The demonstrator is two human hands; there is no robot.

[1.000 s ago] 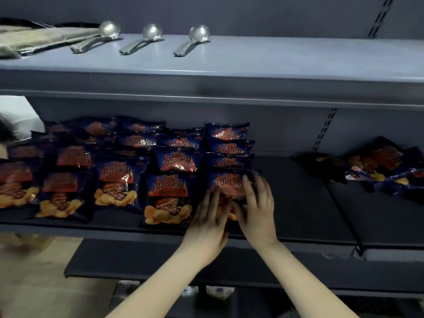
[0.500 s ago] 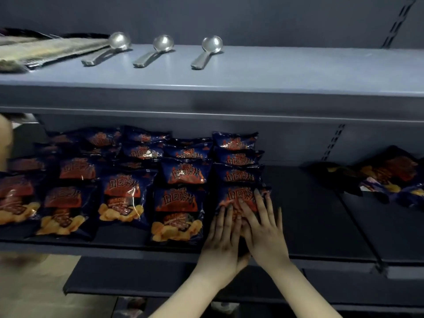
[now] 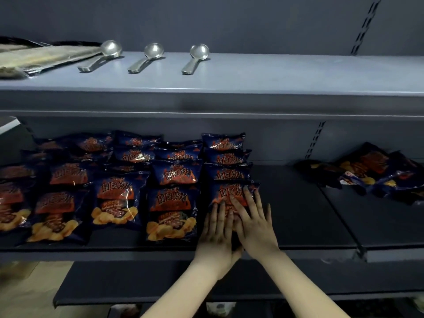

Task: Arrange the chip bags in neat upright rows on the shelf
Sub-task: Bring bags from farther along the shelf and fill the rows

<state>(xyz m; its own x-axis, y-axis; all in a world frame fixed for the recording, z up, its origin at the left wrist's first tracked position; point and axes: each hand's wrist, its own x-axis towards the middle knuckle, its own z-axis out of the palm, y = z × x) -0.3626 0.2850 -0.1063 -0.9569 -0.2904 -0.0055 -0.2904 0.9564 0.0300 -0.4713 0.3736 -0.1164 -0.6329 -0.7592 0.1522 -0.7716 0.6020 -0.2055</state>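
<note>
Dark blue chip bags with red-orange labels stand in several rows on the middle shelf [image 3: 298, 226], filling its left half. My left hand [image 3: 218, 230] and my right hand [image 3: 252, 221] lie flat, fingers straight, against the front chip bag [image 3: 229, 191] of the rightmost row. Both hands cover that bag's lower half. Behind it more bags of the same row [image 3: 226, 157] lean back toward the wall. A loose heap of chip bags [image 3: 376, 171] lies at the far right of the shelf.
The upper shelf [image 3: 275, 76] carries three metal spoons [image 3: 150, 57] and a flat packet [image 3: 34, 56] at its left end. Bare dark shelf surface lies between the rows and the heap. A lower shelf [image 3: 137, 283] juts out beneath my forearms.
Both hands have moved closer together on the front bag of the rightmost row, pressing it flat. The view has tilted slightly, so the shelves sit lower in frame.
</note>
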